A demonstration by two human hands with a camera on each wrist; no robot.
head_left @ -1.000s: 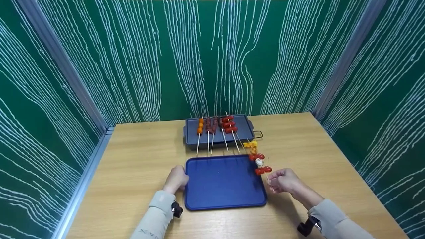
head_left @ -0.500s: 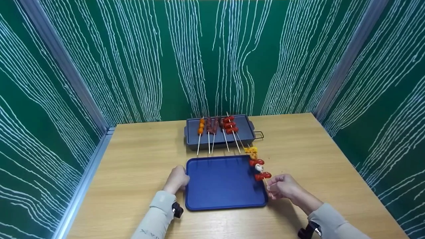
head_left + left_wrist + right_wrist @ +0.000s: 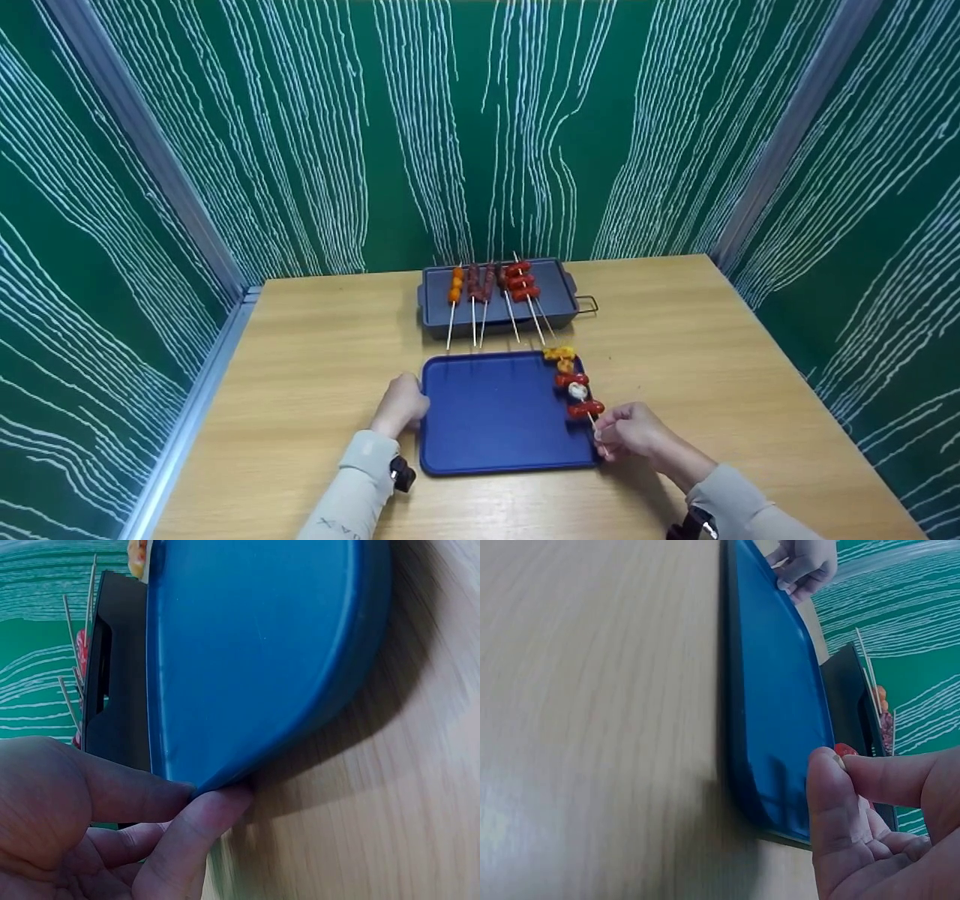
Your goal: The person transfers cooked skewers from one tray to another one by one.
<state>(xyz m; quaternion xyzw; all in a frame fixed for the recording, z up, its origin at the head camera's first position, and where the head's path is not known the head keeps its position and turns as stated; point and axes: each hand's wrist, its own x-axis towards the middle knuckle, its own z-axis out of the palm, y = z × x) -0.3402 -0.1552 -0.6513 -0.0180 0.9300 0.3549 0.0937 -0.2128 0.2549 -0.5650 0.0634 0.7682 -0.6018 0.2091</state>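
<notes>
Evidently, level placement mattered.
Left hand (image 3: 402, 401) pinched tray (image 3: 495, 420); right hand (image 3: 630, 430) pinched skewer (image 3: 577, 391) (even lowering seemed prudent).

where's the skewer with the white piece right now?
Head view: the skewer is over the right side of the blue tray, stick pinched by the right hand, far end toward the gray pan.

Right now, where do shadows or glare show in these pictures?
Head view: pale sheen on the table, soft shadow below the right hand. Left wrist view: the blue tray casts a shadow on the table. Right wrist view: shadow on the tray, faint glare at lower left.
</notes>
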